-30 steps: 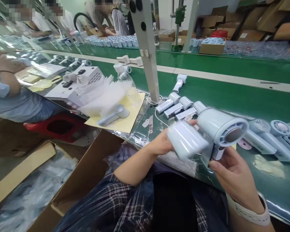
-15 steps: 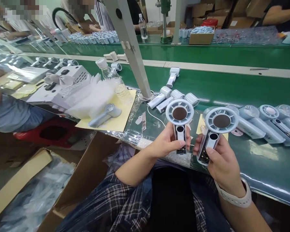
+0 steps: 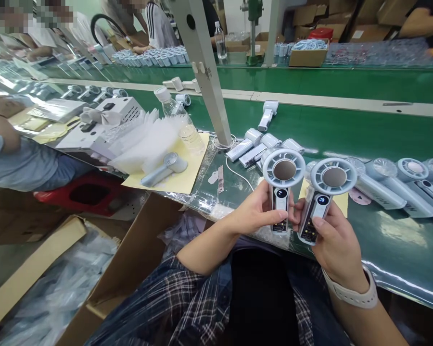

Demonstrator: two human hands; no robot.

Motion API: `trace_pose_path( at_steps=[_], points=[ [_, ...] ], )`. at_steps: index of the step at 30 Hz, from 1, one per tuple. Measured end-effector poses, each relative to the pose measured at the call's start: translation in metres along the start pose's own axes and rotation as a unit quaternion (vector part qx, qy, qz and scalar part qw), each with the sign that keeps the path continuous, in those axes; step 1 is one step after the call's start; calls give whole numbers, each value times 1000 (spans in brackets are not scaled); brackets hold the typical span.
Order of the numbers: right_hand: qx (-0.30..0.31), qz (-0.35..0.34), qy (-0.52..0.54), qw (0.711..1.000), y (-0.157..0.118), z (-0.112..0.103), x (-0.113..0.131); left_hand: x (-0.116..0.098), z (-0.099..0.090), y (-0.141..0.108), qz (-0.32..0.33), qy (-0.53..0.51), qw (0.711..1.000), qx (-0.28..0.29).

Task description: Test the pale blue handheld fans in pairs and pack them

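Note:
My left hand (image 3: 263,209) is closed round the handle of a light blue handheld fan (image 3: 283,168), its thumb lying on the front of the handle. In my right hand (image 3: 337,235) is a second handheld fan (image 3: 334,177), gripped the same way with the thumb on its front. Both fans are upright and side by side, round heads facing me. A small round display on the right fan is lit and reads 20; the left fan's display also glows, its figure hard to read. Behind them several more fans (image 3: 250,142) lie on the green bench.
At right, a row of fans (image 3: 386,190) lies on the bench (image 3: 371,250). Left of me are a yellow sheet (image 3: 187,180) with one fan, a plastic bottle (image 3: 191,134) and white foam sleeves (image 3: 147,139). A metal post (image 3: 209,86) rises ahead. An open carton (image 3: 130,259) stands below; co-workers sit nearby.
The displays on both fans, dark before, are now lit. The two fans have come slightly closer together. The whole view has shifted a little.

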State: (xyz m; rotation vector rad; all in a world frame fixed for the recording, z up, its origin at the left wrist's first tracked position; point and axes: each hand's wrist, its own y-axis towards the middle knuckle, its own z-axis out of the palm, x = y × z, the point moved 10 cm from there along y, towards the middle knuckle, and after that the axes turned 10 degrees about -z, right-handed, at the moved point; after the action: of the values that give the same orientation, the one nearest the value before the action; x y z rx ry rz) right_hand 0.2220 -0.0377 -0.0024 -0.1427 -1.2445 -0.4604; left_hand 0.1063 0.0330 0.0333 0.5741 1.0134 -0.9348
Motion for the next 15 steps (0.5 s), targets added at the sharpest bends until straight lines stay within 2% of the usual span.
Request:
trace_pose_path(
  at_steps=[4,7,12,15],
  points=[
    [14,-11,34,999,1,4,6,4,-1,2,4,11,1000,18],
    [-2,-12,16,1000,2,0,5,12,-10,7,-2,15,1000,-11],
    [-36,-4,22,999,2,-5,-3,23,-33,10,4,-46,994,-99],
    [-12,0,32,999,1,1,-1,18,-29,9,15,-38,996,-79]
  ],
)
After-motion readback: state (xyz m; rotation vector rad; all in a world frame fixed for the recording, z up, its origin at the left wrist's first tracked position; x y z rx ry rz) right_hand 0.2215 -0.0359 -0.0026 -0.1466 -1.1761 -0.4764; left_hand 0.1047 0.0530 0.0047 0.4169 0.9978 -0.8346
